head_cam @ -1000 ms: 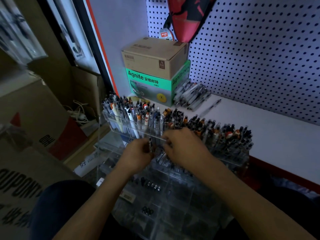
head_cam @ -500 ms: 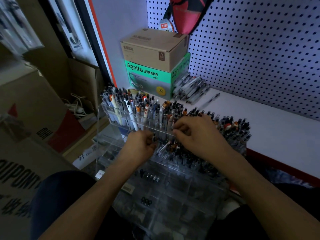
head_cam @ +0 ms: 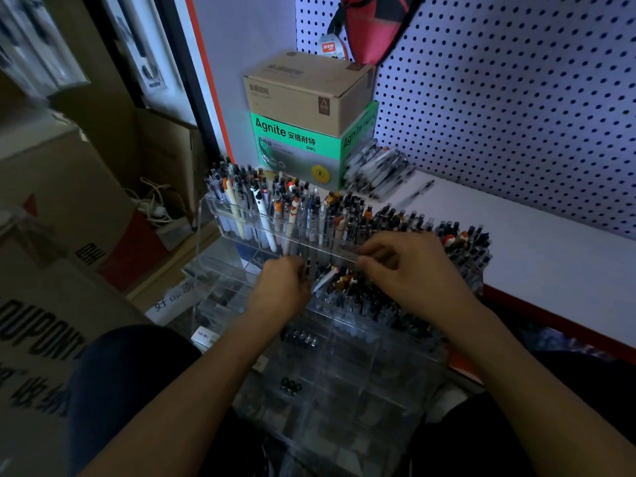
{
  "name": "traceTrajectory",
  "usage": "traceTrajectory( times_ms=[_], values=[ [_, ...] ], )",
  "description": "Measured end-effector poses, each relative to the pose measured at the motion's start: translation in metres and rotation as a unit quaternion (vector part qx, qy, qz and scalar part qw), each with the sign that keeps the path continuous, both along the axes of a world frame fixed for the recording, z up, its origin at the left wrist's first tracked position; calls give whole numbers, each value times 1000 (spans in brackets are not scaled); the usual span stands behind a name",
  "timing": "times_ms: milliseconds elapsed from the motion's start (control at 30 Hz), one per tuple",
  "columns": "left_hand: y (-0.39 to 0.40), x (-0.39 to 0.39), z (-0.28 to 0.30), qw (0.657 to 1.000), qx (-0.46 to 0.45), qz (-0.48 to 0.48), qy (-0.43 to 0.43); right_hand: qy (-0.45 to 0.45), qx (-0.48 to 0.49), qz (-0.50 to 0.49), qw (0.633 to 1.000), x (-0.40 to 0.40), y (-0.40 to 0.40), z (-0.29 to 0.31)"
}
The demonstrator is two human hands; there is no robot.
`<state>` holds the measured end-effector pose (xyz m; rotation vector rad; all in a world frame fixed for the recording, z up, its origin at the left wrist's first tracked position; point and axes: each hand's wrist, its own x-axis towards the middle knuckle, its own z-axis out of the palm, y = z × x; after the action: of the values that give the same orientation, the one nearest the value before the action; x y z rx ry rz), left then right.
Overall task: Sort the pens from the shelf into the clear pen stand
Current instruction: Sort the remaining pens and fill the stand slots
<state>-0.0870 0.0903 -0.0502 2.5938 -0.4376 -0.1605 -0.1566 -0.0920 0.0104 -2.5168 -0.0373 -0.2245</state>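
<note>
A tiered clear pen stand point(head_cam: 220, 256) stands before me, its back rows packed with upright pens point(head_cam: 289, 208). My left hand point(head_cam: 280, 292) pinches a dark pen point(head_cam: 308, 268) upright over a middle row. Over the same row, to the right, my right hand point(head_cam: 409, 270) has its fingers curled among the pen tops; what it holds is hidden. A heap of loose pens point(head_cam: 377, 170) lies on the white shelf point(head_cam: 550, 256) by the boxes, with one pen point(head_cam: 418, 191) apart.
A brown carton point(head_cam: 303, 91) sits on a green Agnite box point(head_cam: 296, 149) at the shelf's back left. White pegboard point(head_cam: 516, 98) rises behind, with a red bag point(head_cam: 371, 25) hanging. Cardboard boxes point(head_cam: 62, 208) and cables point(head_cam: 151, 201) crowd the left floor.
My right hand rose from the lower middle row toward the back row edge. My left hand stayed, still pinching the dark pen. The camera shifted slightly.
</note>
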Motion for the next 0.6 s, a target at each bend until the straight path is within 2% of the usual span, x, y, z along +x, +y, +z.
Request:
traceTrajectory(
  times_ms=[133, 267, 367, 467, 600],
  values=[
    [11, -5, 14, 997, -61, -28, 38, -18, 21, -18, 999, -9, -8, 10],
    [20, -10, 40, 983, -179, -34, -2, -52, 103, -43, 992, -16, -20, 28],
    [13, -9, 69, 965, -250, -73, -6, -83, 151, -53, 984, -14, -31, 43],
    [-8, 2, 102, 952, -276, -131, 3, -93, 191, -57, 975, -9, -44, 60],
    [-52, 27, 137, 941, -289, -174, 32, -29, 173, -75, 982, 9, -74, 77]
  ],
)
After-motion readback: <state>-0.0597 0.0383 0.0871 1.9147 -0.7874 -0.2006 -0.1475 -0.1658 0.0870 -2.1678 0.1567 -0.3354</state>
